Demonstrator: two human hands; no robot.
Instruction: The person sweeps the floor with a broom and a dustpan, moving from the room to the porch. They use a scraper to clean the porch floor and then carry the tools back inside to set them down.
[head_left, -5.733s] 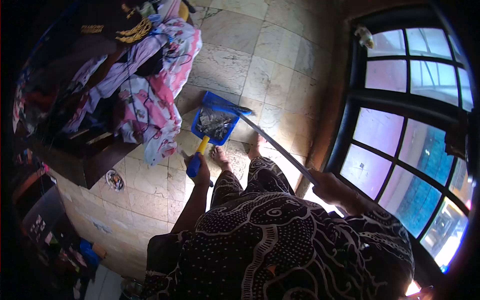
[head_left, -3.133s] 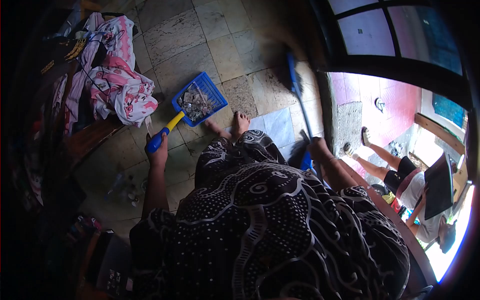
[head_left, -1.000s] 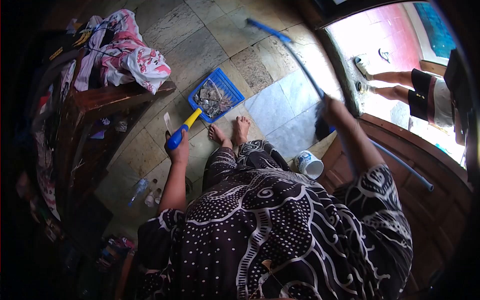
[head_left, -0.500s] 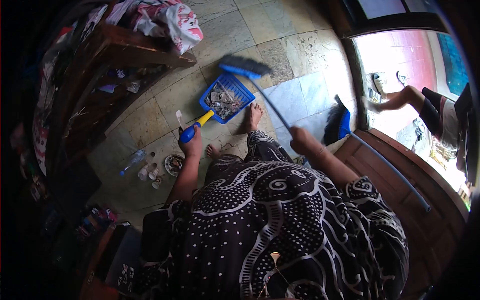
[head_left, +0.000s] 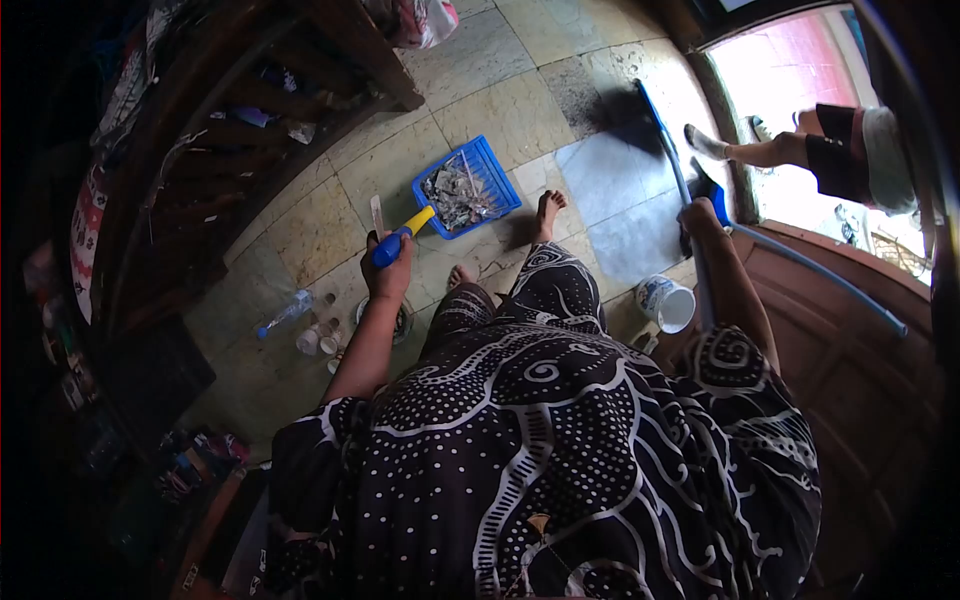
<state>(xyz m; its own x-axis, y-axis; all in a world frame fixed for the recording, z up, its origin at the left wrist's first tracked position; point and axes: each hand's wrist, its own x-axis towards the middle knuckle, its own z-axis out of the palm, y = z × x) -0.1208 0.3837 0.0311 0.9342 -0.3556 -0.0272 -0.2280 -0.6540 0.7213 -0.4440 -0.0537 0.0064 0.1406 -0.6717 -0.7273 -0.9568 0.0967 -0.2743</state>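
The broom (head_left: 662, 140) is no longer hanging over the dustpan (head_left: 497, 175); it is now reaching out to the far right, toward the doorway. The right hand (head_left: 700, 215) is gripping its stick, fingers wrapped shut around it. The left hand (head_left: 390, 272) is clenching the dustpan's yellow-and-blue handle (head_left: 408, 232), fingers curled fully closed. The blue pan is lying just beyond those fingers, carrying grey litter (head_left: 455, 192). A white cup (head_left: 668, 303) is standing near the right arm.

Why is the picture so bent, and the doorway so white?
Head view: a fisheye lens bows the floor tiles and blackens the corners; daylight washes out the doorway, while the shelves at left sink into shadow; the dustpan in the left hand looks sharp.
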